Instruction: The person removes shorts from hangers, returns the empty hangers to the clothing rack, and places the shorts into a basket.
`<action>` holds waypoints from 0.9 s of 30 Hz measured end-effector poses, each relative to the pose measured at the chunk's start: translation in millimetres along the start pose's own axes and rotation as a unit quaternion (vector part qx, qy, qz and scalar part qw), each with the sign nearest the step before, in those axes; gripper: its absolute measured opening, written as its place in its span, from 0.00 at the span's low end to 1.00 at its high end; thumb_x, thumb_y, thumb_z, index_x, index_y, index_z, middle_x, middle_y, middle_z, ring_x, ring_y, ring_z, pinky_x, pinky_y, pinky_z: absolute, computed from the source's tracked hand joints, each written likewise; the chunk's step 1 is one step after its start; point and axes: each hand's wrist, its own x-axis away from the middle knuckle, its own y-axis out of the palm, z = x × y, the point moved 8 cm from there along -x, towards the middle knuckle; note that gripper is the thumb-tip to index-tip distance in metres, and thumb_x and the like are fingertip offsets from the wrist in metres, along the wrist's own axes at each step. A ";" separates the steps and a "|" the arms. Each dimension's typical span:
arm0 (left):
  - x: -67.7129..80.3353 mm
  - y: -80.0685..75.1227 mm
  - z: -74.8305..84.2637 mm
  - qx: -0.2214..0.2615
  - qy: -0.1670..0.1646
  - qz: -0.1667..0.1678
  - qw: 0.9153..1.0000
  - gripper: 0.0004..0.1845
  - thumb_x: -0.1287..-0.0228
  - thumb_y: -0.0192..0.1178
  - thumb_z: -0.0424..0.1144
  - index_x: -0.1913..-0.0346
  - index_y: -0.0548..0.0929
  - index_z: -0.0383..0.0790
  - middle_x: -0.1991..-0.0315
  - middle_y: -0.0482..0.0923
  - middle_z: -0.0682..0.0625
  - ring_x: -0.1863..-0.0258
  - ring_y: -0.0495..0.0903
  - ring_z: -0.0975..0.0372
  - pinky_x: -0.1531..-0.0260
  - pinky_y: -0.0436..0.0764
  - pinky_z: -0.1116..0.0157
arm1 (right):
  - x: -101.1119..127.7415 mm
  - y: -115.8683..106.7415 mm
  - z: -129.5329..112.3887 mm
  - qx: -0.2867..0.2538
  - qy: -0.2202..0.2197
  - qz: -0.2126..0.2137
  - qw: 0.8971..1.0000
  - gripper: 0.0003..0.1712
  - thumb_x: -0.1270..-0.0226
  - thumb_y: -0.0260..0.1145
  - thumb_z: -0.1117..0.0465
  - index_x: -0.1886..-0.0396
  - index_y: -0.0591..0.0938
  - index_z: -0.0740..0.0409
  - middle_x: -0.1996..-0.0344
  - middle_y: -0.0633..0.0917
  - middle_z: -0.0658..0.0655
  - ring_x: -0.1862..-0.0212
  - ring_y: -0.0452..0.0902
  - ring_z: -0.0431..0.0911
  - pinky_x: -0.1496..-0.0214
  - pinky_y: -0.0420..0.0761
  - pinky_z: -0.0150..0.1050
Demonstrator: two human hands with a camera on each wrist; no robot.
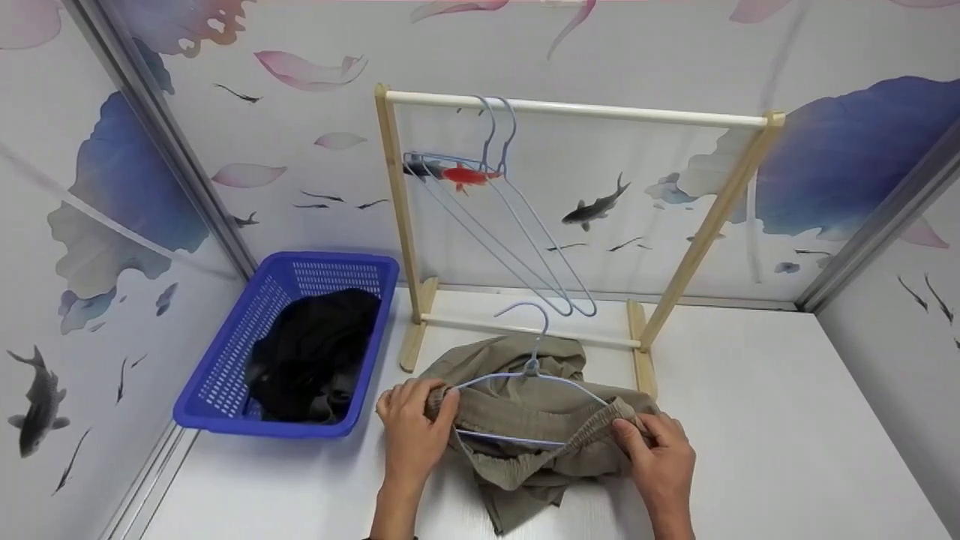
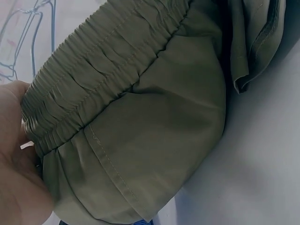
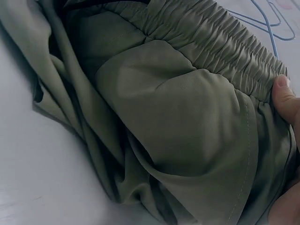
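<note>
the grey-green cloth trousers with a stretchy, bunched waist (image 1: 517, 472) lie on the white tabletop (image 1: 780, 435), in front of the wooden rack with a white top bar (image 1: 600, 110). the left hand (image 1: 415, 424) pinches one side of the waist, and the right hand (image 1: 661, 454) pinches the other side, each with thumb and fingers closed on the cloth. a thin light-blue hanger (image 1: 531, 367) sits between them, its hook up and its lower bar inside the open waist. i think the job is about half done for these trousers: the hanger looks mostly tucked in, but its tips are hidden, so i can't tell if it's all set. its hook is not on the rack yet, so that seems left to do. two bare light-blue hangers (image 1: 502, 171) hang on the bar, and black cloth (image 1: 315, 352) in the blue plastic basket with holes (image 1: 262, 429) may be left too.
</note>
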 end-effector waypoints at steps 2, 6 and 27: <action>-1.8 -1.7 -2.0 -0.003 -0.008 0.003 1.000 0.10 0.37 0.71 0.44 0.59 0.88 0.41 0.63 0.85 0.49 0.60 0.79 0.53 0.44 0.63 0.43 | -2.6 -0.6 -1.9 -0.006 -0.010 0.007 1.000 0.09 0.47 0.80 0.71 0.77 0.86 0.59 0.80 0.78 0.49 0.71 0.65 0.36 0.68 0.63 0.29; -4.9 -2.6 -6.9 -0.007 -0.037 -0.005 0.999 0.15 0.37 0.71 0.48 0.56 0.88 0.40 0.60 0.85 0.48 0.56 0.78 0.51 0.42 0.62 0.41 | -7.8 -1.0 -5.3 -0.009 -0.022 0.013 1.000 0.08 0.46 0.79 0.72 0.76 0.86 0.61 0.82 0.75 0.48 0.73 0.62 0.36 0.68 0.62 0.30; -33.6 3.2 -1.8 0.007 -0.039 0.031 0.999 0.17 0.43 0.73 0.52 0.65 0.86 0.40 0.64 0.84 0.46 0.62 0.74 0.50 0.57 0.61 0.47 | -52.2 21.0 -15.8 0.001 -0.054 -0.071 0.996 0.04 0.39 0.76 0.67 0.68 0.88 0.63 0.78 0.79 0.51 0.70 0.66 0.41 0.66 0.66 0.37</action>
